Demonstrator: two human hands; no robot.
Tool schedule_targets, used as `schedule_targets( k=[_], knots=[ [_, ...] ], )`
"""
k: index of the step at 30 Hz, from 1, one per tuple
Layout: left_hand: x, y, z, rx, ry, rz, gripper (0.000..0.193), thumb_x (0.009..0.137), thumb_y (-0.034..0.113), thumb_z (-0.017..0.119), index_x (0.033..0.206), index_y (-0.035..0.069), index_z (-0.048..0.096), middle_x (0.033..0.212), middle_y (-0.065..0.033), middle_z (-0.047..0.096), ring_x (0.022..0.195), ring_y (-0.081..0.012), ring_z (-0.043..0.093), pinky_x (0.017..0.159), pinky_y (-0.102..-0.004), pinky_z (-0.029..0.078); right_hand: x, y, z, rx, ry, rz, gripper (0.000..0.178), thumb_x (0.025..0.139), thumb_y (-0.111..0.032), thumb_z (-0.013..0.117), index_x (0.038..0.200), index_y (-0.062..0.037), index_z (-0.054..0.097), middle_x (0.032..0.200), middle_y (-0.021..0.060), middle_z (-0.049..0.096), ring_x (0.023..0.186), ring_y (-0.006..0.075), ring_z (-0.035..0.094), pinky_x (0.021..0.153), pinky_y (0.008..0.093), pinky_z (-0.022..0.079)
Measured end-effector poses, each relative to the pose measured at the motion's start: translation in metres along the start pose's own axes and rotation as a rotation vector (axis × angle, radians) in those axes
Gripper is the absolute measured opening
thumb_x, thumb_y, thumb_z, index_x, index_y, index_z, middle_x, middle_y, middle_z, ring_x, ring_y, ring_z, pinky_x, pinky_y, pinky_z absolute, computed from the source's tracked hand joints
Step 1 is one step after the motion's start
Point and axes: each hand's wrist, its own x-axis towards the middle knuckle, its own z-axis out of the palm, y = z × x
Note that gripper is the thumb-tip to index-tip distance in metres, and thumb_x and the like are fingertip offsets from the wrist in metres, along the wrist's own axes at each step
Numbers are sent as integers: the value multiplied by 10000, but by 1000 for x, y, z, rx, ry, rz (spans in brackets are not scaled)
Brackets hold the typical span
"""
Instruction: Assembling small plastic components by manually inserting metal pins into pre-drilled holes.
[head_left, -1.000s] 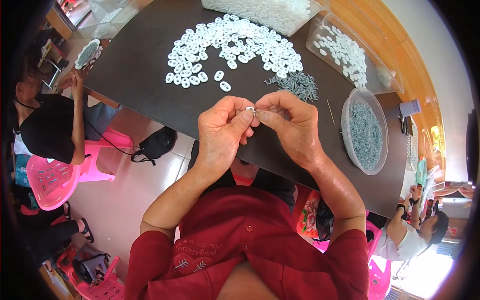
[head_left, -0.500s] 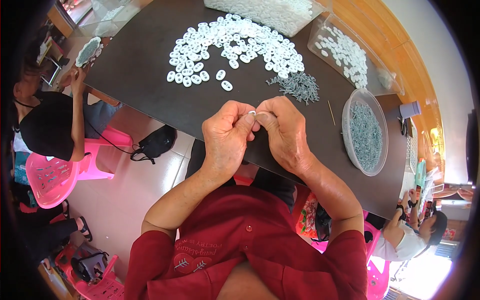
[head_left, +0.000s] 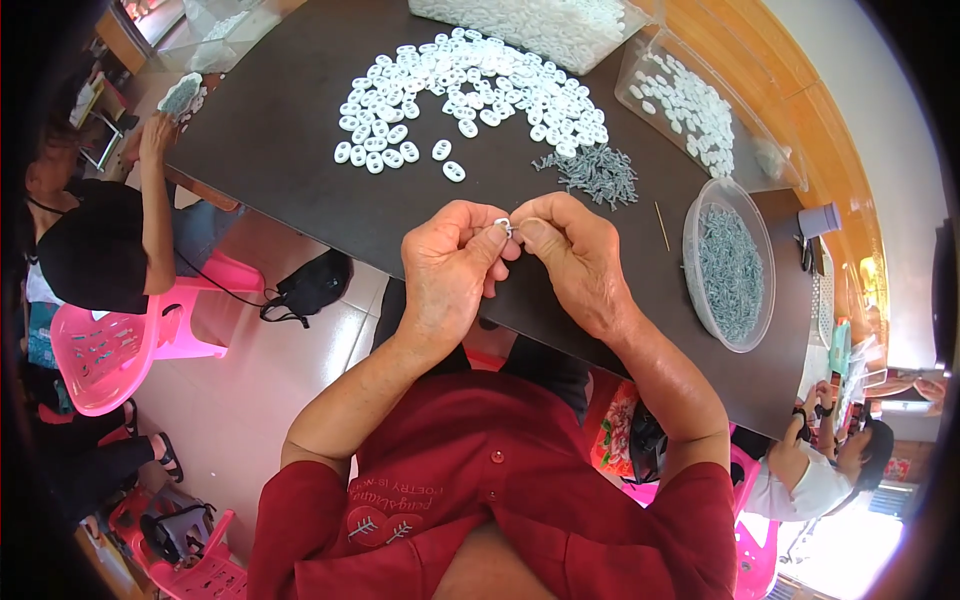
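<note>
Between the two hands, just above the near table edge, sits a small white piece, pinched from both sides. The left hand is closed around it with thumb and forefinger; the right hand is closed too, its fingertips meeting the left's at the piece, though what else it holds is too small to tell. The piece looks light, rigid and smooth, likely easy to drop, so a fingertip hold at its rim seems best. Beyond the hands lie a spread of white oval rings and a heap of grey pins; right of the right hand stands a round tub of pins.
</note>
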Motion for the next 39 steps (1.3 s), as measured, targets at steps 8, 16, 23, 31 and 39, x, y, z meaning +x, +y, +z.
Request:
schedule_targets(
  k=[8,16,23,31,39],
  knots=[
    [-2,-2,0,43,9,32,80,899,14,532,923,-17,602,727,-20,605,563,-37,512,454,-170,406,3,6,7,-216,38,-102,69,871,-46,529,839,1,568,737,79,581,706,192,550,650,318,449],
    [-2,0,-6,29,12,54,97,908,32,547,944,-48,588,768,-72,629,583,-76,538,481,-196,440,8,3,12,-411,67,-335,61,868,-35,542,835,4,575,773,94,576,714,210,554,652,308,445],
    [-14,15,-23,-118,89,105,129,920,69,551,994,-33,583,836,-106,660,601,-67,559,508,-184,441,40,2,12,-529,204,-445,114,791,-47,635,901,-19,634,763,106,583,748,253,559,688,347,447],
    [-16,18,-34,-93,157,165,152,916,95,568,976,-43,589,809,-127,662,588,-103,569,508,-218,450,66,19,39,-812,136,-603,249,692,-80,713,935,-91,658,784,79,536,767,259,515,620,365,431],
    [-12,17,-33,-78,141,147,148,915,100,572,970,-35,592,814,-124,665,594,-98,575,511,-211,447,58,6,25,-773,18,-484,189,752,-20,611,934,-62,640,730,118,523,736,300,521,649,400,436]
  ],
)
